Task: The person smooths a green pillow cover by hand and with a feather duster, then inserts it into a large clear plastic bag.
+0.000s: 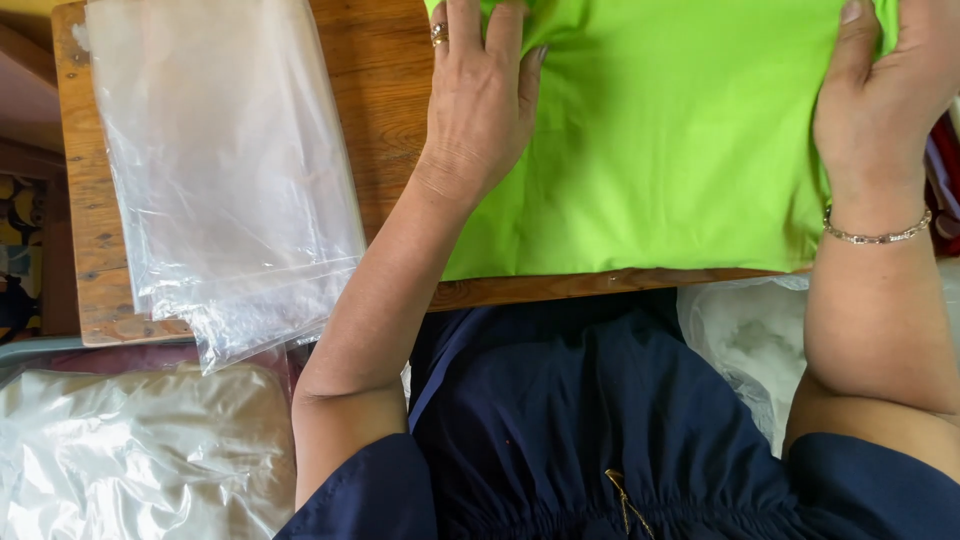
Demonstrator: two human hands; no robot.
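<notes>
My left hand (480, 100) lies flat, fingers spread and released, palm pressing the left edge of the green cloth (660, 150); a ring sits on one finger. My right hand (880, 90) rests on the cloth's right edge, fingers extended rather than clenched, thumb laid over the fabric; whether the fingertips pinch a fold I cannot tell, since they run out of view. The cloth lies folded between my two hands, its near edge just short of the table (390, 150) edge below my wrists.

Risk, as I judge it: the smooth fabric could slide or unfold if one palm lifts before the other, and the near edge could slip off toward my lap.

Left of my left hand, well apart from the cloth, a stack of clear bags (220, 170) overhangs the wooden table's near edge and could slide off if nudged. Below that, beside my left elbow, lies a filled plastic bundle (140, 450); by my right forearm, more crumpled plastic (750, 330).
</notes>
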